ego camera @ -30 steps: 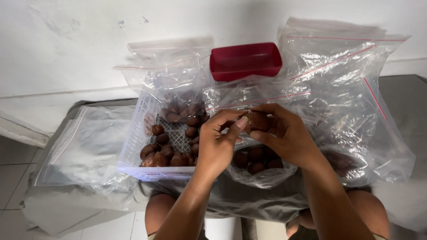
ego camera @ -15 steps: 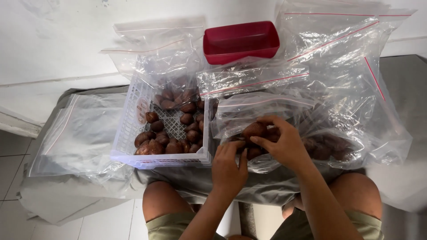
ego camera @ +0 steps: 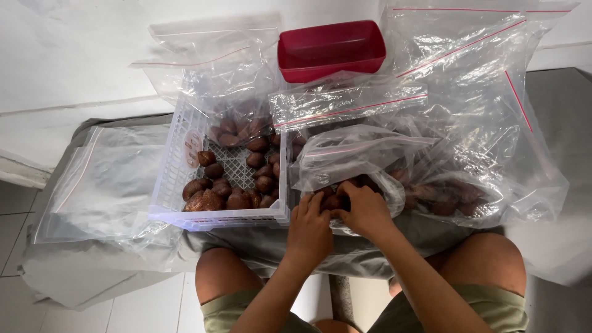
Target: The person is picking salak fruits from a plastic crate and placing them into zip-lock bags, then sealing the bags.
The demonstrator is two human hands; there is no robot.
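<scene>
Both hands meeting at the mouth of a clear plastic bag (ego camera: 351, 154) on the table (ego camera: 80, 271), left hand (ego camera: 310, 229) pressing flat, right hand (ego camera: 365, 209) curling around brown fruits (ego camera: 333, 200), white basket (ego camera: 185, 166) of more fruit sitting just left, red tub (ego camera: 331, 49) behind

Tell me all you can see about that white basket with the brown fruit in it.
The white basket is a rectangular crate of what looks like plastic, with lattice walls and a mesh floor. It sits level on the grey-covered surface, left of the hands. Brown scaly fruits fill part of it, mostly along the near and far sides, with bare mesh showing in between. A clear zip bag drapes over its far end, and another lies flat at its left.
</scene>
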